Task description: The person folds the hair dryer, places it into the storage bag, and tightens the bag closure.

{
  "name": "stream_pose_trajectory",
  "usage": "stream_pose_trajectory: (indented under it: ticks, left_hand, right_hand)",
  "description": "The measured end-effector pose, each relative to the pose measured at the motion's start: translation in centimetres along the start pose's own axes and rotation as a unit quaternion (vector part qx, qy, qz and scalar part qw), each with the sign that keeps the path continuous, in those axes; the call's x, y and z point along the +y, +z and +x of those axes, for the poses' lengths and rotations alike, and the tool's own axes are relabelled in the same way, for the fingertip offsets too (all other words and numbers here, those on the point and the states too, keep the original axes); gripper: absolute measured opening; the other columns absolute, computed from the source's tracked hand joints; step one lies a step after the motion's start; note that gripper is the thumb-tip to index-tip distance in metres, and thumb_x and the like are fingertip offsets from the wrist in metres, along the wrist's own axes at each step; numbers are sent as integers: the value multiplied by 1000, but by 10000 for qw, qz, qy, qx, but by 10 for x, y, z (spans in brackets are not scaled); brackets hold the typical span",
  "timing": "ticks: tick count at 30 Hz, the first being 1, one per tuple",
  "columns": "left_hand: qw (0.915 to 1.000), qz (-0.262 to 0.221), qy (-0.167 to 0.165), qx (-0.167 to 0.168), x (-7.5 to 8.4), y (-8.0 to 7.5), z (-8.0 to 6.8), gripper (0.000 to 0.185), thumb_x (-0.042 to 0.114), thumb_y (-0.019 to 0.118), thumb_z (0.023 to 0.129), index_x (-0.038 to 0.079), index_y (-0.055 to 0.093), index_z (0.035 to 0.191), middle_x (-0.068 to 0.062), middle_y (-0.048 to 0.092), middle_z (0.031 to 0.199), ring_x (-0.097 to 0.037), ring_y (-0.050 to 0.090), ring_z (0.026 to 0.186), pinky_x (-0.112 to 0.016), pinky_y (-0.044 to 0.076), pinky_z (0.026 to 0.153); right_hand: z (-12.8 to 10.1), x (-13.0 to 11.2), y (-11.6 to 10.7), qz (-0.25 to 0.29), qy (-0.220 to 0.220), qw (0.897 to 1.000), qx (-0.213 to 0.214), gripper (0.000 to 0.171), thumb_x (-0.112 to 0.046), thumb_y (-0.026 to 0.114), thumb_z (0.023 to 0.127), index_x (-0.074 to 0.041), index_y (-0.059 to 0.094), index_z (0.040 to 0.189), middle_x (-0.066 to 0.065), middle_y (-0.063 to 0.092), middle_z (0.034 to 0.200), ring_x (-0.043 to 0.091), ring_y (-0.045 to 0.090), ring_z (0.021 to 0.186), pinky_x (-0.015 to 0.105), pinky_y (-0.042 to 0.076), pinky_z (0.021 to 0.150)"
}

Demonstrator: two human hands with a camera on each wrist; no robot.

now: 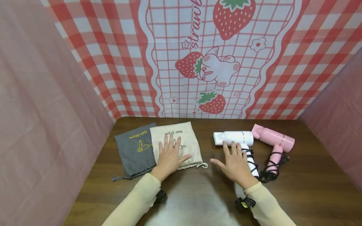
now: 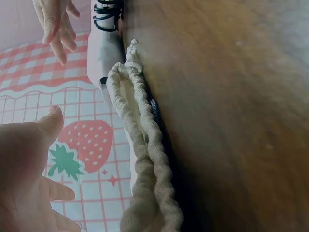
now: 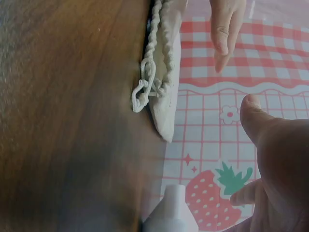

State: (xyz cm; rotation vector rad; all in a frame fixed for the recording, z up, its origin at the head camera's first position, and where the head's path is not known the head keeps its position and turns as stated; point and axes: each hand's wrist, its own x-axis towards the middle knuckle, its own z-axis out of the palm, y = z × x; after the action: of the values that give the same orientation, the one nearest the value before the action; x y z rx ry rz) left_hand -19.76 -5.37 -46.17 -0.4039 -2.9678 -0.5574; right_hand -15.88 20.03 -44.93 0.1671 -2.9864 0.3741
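Note:
My left hand (image 1: 169, 158), fingers spread, hovers over a cream drawstring pouch (image 1: 195, 147) printed "Hair Dryer". The left wrist view shows a gap between that palm and the pouch's gathered mouth (image 2: 145, 145). Partly under the cream pouch lies a grey drawstring pouch (image 1: 130, 157) with yellow print. Over the white hair dryer (image 1: 237, 137) is my right hand (image 1: 236, 163), its fingers also spread and holding nothing. A black cord winds round the white handle. Just to the right lies a pink hair dryer (image 1: 275, 138), its handle wrapped in black cord too.
A brown wooden table (image 1: 316, 175) carries everything. Behind it hangs a red checked cloth (image 1: 113, 62) with strawberry prints. Pink fabric walls (image 1: 51, 110) close off the left and right sides. The white cord end (image 1: 202, 165) of the cream pouch trails onto the wood.

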Motion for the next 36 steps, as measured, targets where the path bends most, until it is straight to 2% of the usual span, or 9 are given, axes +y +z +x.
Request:
stream_pose_trajectory:
  ticks: [8,17,25,36]
  left_hand:
    - [9996,-136,54,-234,14,-2,17,86,65,55,88,15,30,153,-22,17,161,-42,8,150,-65,10,116]
    - [9984,-208,224,-475,30,-9,35,88,68,51,88,14,26,154,-22,13,162,-42,7,150,-64,8,117]
    - [9962,-444,83,-745,37,0,48,89,67,50,89,15,23,155,-21,12,162,-41,8,150,-62,10,118]
    - [9940,-707,239,-804,47,13,60,88,64,53,89,9,27,153,-24,18,160,-43,16,148,-63,16,117]
  right_hand:
    - [2,9,-6,88,150,9997,-154,94,-67,51,89,-3,26,152,38,23,151,58,19,140,73,19,108]
    - [3,13,-15,91,175,9998,-89,92,-66,51,90,0,30,150,40,28,147,60,24,136,73,24,105]
    - [5,22,-21,190,302,9991,-212,95,-68,46,91,3,26,151,41,26,148,58,24,137,72,24,106]
    - [6,32,-23,213,391,9989,-136,94,-66,47,91,6,28,148,40,33,143,56,30,133,71,30,102]
